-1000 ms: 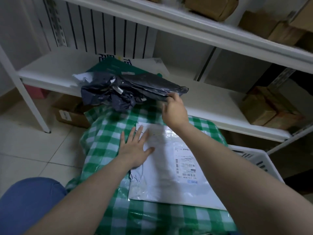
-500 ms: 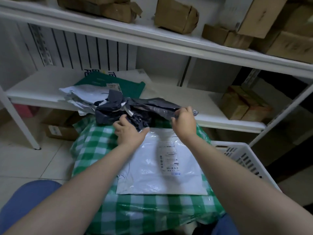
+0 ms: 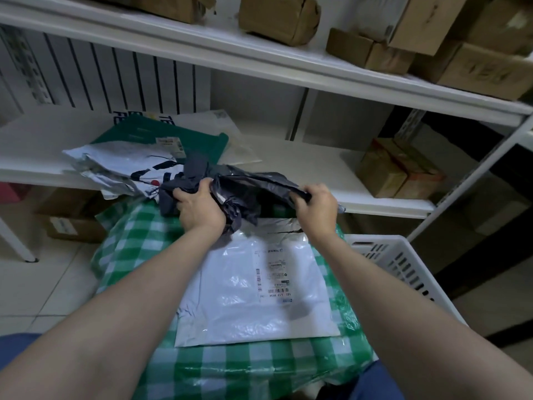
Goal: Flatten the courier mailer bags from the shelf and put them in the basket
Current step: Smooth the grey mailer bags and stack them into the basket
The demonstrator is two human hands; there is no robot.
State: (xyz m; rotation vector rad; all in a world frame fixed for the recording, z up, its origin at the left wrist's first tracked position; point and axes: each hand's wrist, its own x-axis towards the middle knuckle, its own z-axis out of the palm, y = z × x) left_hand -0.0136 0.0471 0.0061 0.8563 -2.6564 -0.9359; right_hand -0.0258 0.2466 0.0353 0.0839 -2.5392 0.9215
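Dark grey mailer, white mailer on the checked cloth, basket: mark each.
dark grey mailer point(image 3: 253, 184), head view, crumpled middle fold.
white mailer point(image 3: 230, 298), head view, flat face beside label.
basket point(image 3: 409, 269), head view, slatted white wall.

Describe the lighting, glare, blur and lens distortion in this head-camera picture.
Head view: dim, bluish light; the wide lens bows the straight upper shelf; glints on the white mailer and green checked cover; label print too soft to read; left hand, right hand and the dark mailer fairly sharp.
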